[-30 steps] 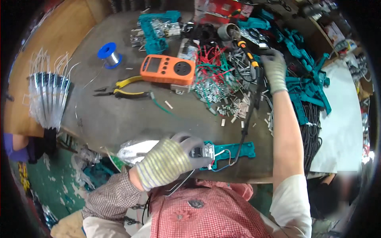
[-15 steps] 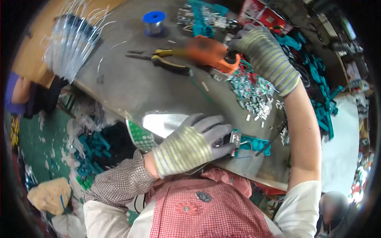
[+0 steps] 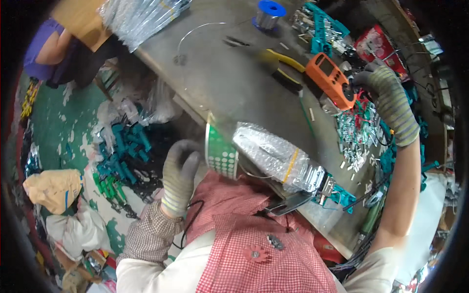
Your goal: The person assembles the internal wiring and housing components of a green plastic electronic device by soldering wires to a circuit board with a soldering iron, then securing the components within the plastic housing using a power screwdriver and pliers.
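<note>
My left hand [image 3: 180,173], in a striped grey and yellow glove, is off the table's near edge. Its fingers are bent but apart, with nothing seen between them. A roll of green tape-like sheet with white dots [image 3: 222,151] is beside it. At the far right, my gloved right hand [image 3: 393,105] has curled fingers beside the dial of an orange multimeter [image 3: 331,80]. Whatever those fingers hold, if anything, is hidden. A bubble-wrapped bundle with a yellow band [image 3: 273,154] lies at the table's front, its end against a small teal part [image 3: 344,196].
Pliers with yellow and black handles [image 3: 287,63] lie left of the multimeter, and a blue-ended wire spool [image 3: 268,15] stands behind. Small metal and white pieces [image 3: 359,134] are heaped below my right hand. More clear packages [image 3: 139,22] lie far left; teal parts [image 3: 124,151] sit below the table.
My left hand has moved left, off the table and away from the clear bundle and small teal part. The view has turned, shifting the table rightward. My right hand stays by the multimeter.
</note>
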Demonstrator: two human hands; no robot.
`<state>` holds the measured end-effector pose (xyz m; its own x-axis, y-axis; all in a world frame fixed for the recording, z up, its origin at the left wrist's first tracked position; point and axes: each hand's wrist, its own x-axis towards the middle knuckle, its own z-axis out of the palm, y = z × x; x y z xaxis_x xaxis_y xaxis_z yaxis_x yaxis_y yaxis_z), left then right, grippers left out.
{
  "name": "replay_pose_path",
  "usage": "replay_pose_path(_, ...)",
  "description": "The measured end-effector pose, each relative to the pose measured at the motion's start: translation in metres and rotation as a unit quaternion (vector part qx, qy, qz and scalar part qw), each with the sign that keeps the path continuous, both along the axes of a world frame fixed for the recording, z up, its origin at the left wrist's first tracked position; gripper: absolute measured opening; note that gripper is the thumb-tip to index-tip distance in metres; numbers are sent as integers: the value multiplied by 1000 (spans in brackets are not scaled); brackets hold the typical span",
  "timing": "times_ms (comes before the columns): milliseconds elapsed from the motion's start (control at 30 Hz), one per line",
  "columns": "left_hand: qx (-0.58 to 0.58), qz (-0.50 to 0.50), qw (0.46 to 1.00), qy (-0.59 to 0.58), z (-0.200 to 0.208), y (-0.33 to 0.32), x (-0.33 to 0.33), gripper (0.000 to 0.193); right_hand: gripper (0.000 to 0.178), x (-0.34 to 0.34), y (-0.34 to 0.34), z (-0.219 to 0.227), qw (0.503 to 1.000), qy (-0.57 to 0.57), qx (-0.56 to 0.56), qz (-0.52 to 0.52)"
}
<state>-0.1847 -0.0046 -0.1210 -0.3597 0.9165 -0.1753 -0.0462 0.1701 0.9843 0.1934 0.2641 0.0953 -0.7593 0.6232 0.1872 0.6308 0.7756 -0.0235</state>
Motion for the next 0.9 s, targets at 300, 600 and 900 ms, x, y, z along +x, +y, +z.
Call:
replay_pose_path(300,-38,-106,986,-122,-10,-13,0,36,33,7,6,8,997,-73,5,14)
replay_pose_path(600,-70,-75,992,-74,-22,-11,2,33,22,-23,-13,-22,974,-168,152,-7)
replay_pose_path(900,-30,-102,977,-184,-3,-8,11,42,40,-111,-109,-23,996,57,64,-30)
